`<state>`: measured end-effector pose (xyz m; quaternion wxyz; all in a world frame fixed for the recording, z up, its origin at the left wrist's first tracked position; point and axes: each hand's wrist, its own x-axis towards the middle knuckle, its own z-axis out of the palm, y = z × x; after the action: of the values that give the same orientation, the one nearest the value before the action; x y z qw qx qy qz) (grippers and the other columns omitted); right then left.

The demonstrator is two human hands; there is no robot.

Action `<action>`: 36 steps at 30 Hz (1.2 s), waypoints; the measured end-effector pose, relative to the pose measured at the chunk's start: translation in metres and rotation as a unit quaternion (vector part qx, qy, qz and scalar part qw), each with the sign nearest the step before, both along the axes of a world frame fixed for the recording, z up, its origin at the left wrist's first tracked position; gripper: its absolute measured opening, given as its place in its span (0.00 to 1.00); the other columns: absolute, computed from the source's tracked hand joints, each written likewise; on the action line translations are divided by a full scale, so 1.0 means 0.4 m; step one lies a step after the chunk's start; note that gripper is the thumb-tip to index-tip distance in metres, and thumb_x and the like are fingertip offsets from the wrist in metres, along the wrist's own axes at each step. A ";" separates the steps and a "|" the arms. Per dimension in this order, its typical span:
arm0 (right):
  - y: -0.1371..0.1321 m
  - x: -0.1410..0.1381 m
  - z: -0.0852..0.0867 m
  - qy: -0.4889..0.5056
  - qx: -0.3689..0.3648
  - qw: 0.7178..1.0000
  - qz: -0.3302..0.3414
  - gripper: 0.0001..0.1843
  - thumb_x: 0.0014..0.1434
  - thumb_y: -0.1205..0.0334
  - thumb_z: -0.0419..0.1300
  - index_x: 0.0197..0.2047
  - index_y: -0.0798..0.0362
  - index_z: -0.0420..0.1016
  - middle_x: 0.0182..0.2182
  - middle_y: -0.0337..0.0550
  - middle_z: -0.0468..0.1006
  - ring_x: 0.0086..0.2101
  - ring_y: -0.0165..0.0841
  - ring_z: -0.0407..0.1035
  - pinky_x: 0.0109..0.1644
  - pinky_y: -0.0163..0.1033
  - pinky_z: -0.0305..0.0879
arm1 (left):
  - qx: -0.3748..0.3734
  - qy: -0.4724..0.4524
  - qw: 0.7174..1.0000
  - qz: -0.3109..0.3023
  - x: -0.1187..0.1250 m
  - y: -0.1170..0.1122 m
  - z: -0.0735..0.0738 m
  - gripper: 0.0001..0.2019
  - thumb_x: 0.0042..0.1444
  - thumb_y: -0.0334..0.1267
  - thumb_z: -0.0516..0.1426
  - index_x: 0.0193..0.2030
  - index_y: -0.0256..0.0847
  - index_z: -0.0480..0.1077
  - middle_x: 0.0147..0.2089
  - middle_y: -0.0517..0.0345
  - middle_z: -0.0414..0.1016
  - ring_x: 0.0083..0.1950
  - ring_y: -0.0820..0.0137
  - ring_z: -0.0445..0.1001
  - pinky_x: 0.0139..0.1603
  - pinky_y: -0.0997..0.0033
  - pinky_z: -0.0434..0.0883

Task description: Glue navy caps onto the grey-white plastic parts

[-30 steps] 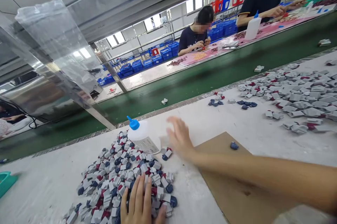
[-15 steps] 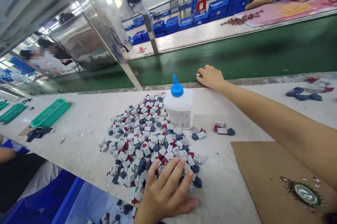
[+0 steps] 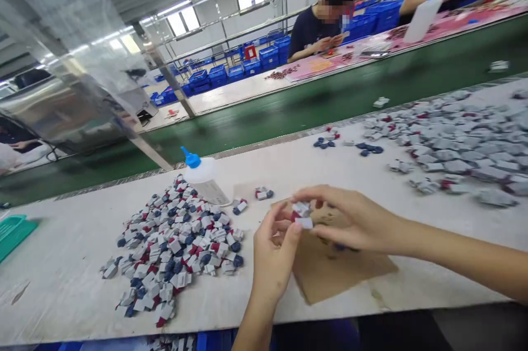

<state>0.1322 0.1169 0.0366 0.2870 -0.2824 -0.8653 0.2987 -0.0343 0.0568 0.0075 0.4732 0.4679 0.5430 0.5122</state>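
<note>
Over a brown cardboard sheet point(image 3: 350, 277), my left hand point(image 3: 272, 254) and my right hand point(image 3: 355, 221) meet around a small grey-white and dark-red plastic piece point(image 3: 303, 215). The left thumb and fingers pinch it from the left; the right fingers and thumb close on it from the other side. Its exact kind is too small to make out. To the left lies a heap of similar grey, red and navy plastic pieces point(image 3: 177, 246). Behind the heap stands a white bottle point(image 3: 210, 183) with a blue nozzle cap. Loose pieces point(image 3: 264, 193) lie just beyond my hands.
A wide spread of grey pieces point(image 3: 462, 147) covers the right of the table. Behind runs a green conveyor belt point(image 3: 256, 120) carrying a couple of pieces. Two people sit across it, near another bottle point(image 3: 423, 18). A green basket point(image 3: 16, 232) stands far left.
The view has swung right. My right hand has come back from the belt's edge with a small piece, and my left hand has left the heap to meet it over the cardboard.
</note>
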 end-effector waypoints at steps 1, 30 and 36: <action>-0.023 0.018 0.000 -0.003 0.002 1.000 0.005 0.23 0.54 0.67 0.56 0.55 0.47 0.62 0.48 0.44 0.72 0.46 0.34 0.68 0.47 0.38 0.66 | -0.016 -0.030 0.999 -0.018 0.030 0.008 0.006 0.20 0.52 0.46 0.57 0.50 0.39 0.68 0.39 0.52 0.73 0.34 0.72 0.72 0.22 0.80 0.66; 0.293 0.278 -0.129 -0.275 -0.024 0.905 -0.324 0.12 0.50 0.66 0.52 0.35 0.54 0.76 0.30 0.44 0.78 0.31 0.35 0.71 0.34 0.35 0.65 | -0.108 -0.272 0.932 0.212 -0.020 -0.070 -0.095 0.17 0.23 0.38 0.71 0.24 0.37 0.75 0.26 0.57 0.79 0.27 0.73 0.76 0.24 0.82 0.72; 0.079 0.152 -0.094 -0.104 -0.131 0.974 -0.150 0.13 0.57 0.57 0.53 0.38 0.51 0.76 0.39 0.45 0.76 0.36 0.33 0.72 0.35 0.35 0.69 | -0.092 -0.276 0.937 0.192 -0.024 -0.077 -0.104 0.15 0.29 0.39 0.70 0.26 0.38 0.76 0.29 0.56 0.79 0.28 0.74 0.75 0.25 0.83 0.72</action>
<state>0.1932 0.1484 -0.0012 0.1973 -0.4736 -0.7915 0.3322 -0.0440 0.0258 -0.0342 0.5385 0.1492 0.5151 0.6500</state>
